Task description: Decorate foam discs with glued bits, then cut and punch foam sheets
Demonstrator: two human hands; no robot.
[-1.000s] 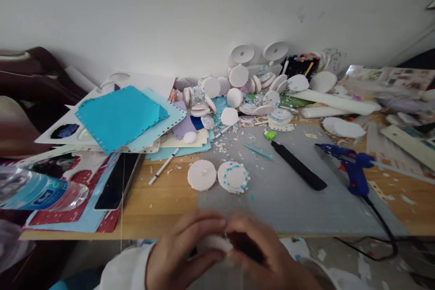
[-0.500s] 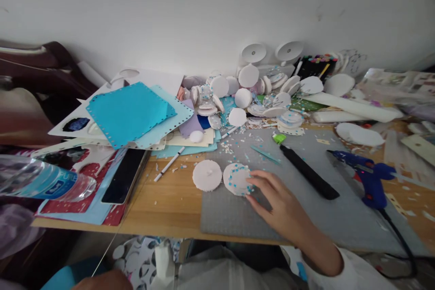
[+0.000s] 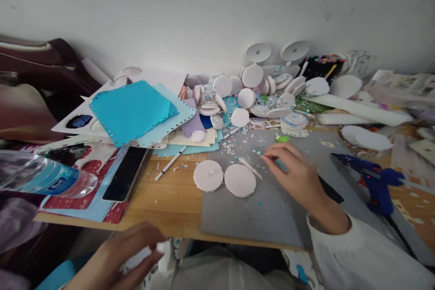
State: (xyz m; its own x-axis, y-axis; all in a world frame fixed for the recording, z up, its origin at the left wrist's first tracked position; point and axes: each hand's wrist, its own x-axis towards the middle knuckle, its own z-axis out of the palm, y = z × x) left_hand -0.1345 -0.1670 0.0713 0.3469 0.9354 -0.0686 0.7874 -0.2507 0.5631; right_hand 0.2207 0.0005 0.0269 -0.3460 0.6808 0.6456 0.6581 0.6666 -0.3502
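Observation:
My right hand (image 3: 294, 174) hovers over the grey cutting mat, blurred, thumb and fingers curved but apart. Its fingertips are at a thin turquoise strip (image 3: 258, 150), which they partly cover; contact cannot be told. Left of the thumb, a narrow, blurred white piece (image 3: 250, 167) lies or tilts at the edge of a plain white disc (image 3: 240, 181). Another white disc (image 3: 208, 176) with a small bump in its middle sits beside it. My left hand (image 3: 132, 253) is low at the table's front edge, fingers bent and apart, with nothing visible held.
A blue glue gun (image 3: 372, 179) rests on the right of the mat (image 3: 251, 222). White discs (image 3: 252, 75) are heaped at the back. Turquoise sheets (image 3: 132, 111), a phone (image 3: 124, 174), a water bottle (image 3: 50, 176) and a white pen (image 3: 170, 163) are on the left.
My right hand has left the blue-dotted white piece and moved up and right. That dotted piece is off the right disc. My left hand has risen into view.

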